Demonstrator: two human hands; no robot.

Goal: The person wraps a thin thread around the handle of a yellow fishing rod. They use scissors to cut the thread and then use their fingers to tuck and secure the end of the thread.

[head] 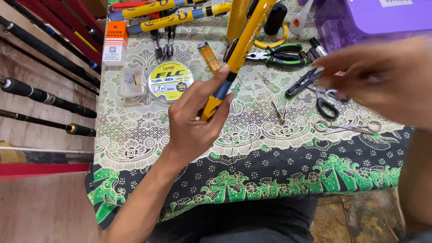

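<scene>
My left hand (195,118) grips a yellow fishing rod with a blue band (240,47), held slanted up and away over the table. My right hand (384,76) is blurred, hovering at the right above black thread snips (302,83) and black-handled scissors (325,105); I cannot tell whether it holds anything. Small metal pliers (281,111) and silver scissors (348,128) lie on the green-and-white patterned cloth (252,175) between the hands.
A round spool of fishing line (170,81), a small clear box (133,82), an orange lighter (209,56), green-handled pliers (276,56) and more yellow rods (171,18) lie at the back. A purple box (382,18) stands far right. Dark rods (45,96) rest left of the table.
</scene>
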